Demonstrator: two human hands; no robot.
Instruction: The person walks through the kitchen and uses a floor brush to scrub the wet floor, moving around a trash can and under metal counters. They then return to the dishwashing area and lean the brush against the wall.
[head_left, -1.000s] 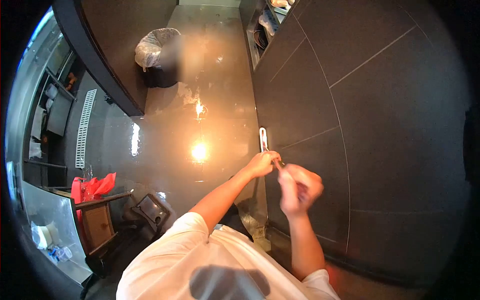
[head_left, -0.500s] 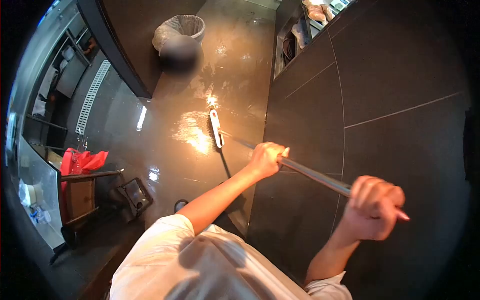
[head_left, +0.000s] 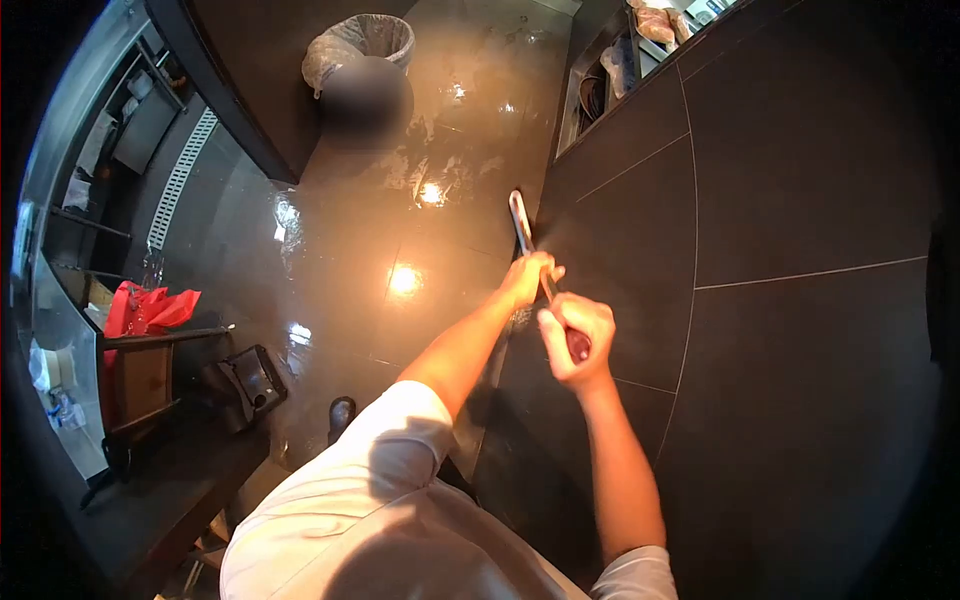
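Pulled back since 0.5 s ago: squeegee head (head_left: 519,219) now meets the wet floor (head_left: 380,250) beside the dark wall (head_left: 780,150). My left hand (head_left: 527,276) and right hand (head_left: 570,335), both fists closed on the pole (head_left: 549,292). Feels light, stiff; probably slippery, best gripped high.

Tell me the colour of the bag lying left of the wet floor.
Red bag, clearest in the head view.

Lined bin (head_left: 362,45) far end of wet floor (head_left: 400,230); red bag (head_left: 145,308) left.
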